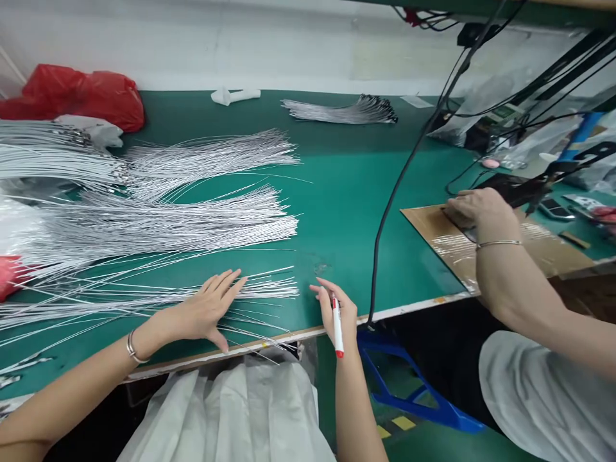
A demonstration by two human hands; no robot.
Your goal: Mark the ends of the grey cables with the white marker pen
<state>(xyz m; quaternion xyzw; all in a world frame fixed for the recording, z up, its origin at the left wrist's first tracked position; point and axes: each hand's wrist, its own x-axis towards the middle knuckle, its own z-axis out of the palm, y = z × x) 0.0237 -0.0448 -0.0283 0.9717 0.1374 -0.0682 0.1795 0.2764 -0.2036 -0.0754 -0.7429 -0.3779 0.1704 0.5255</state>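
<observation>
My left hand (208,310) lies flat and open, fingers stretched, on a fan of thin silver wires (260,290) near the front edge of the green table (346,192). My right hand (335,309) rests just right of the wire tips, fingers curled round a white marker with a red cap (337,328) that points back toward me. More bundles of the same silver wires (192,224) spread across the left half of the table.
Another wire bundle (341,110) lies at the back. A red plastic bag (81,96) sits back left. A black cable (404,179) runs down over the table edge. At right, another person's hand (476,212) rests on a cardboard sheet (447,240). A blue frame (414,391) stands below.
</observation>
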